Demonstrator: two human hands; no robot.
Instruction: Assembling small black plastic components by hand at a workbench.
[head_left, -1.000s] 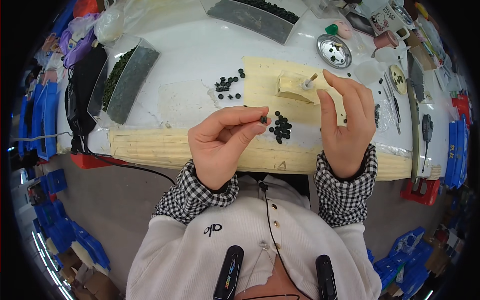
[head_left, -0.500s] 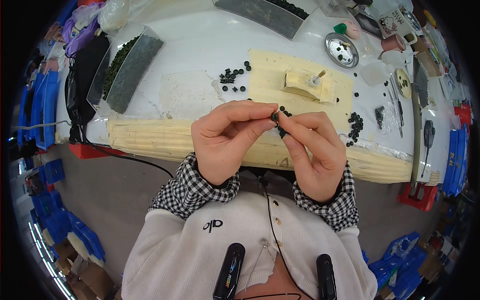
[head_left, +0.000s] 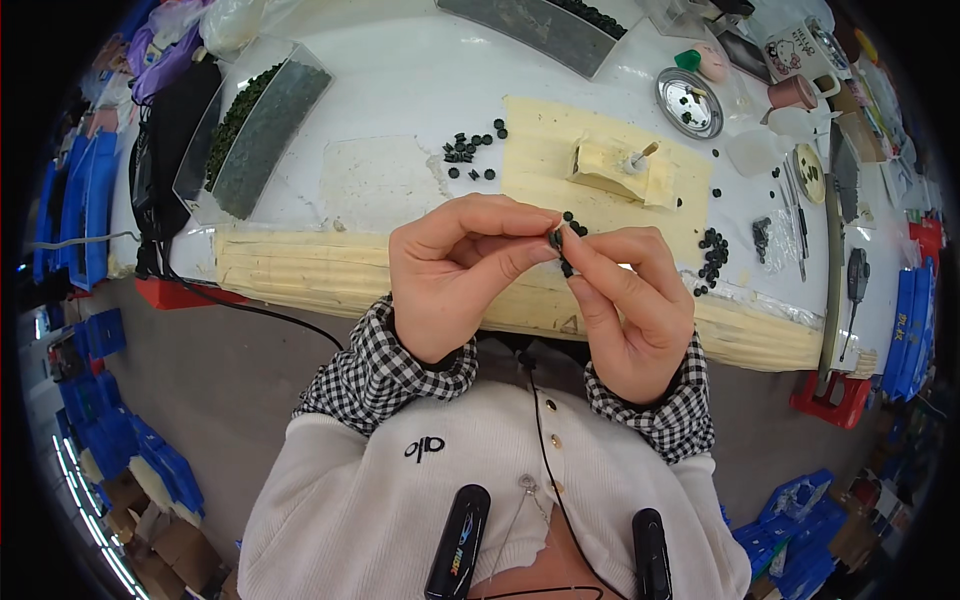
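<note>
Between the fingertips of both hands, just over the table's front edge, is a small dark round piece [head_left: 556, 239]. My left hand [head_left: 440, 280] pinches it with thumb and forefinger. From the other side my right hand [head_left: 637, 315] is closed on the same piece, its forefinger against it. Fingers hide most of the piece. Similar dark pieces [head_left: 569, 217] lie just behind the fingertips. Farther back, a block wrapped in yellow tape [head_left: 608, 178] with a short upright peg [head_left: 648, 151] rests on a yellow sheet [head_left: 535, 130].
Loose dark pieces lie at left [head_left: 462, 152] and right [head_left: 713, 258]. Clear bins with dark bits stand at far left [head_left: 272, 145] and the back [head_left: 535, 32]. A round metal dish [head_left: 689, 103], tweezers [head_left: 797, 220] and a mug [head_left: 792, 90] are at right. Padding [head_left: 300, 275] covers the front edge.
The piece looks slightly turned between my fingertips. Both hands keep their pinch, and the whole view has shifted a little.
</note>
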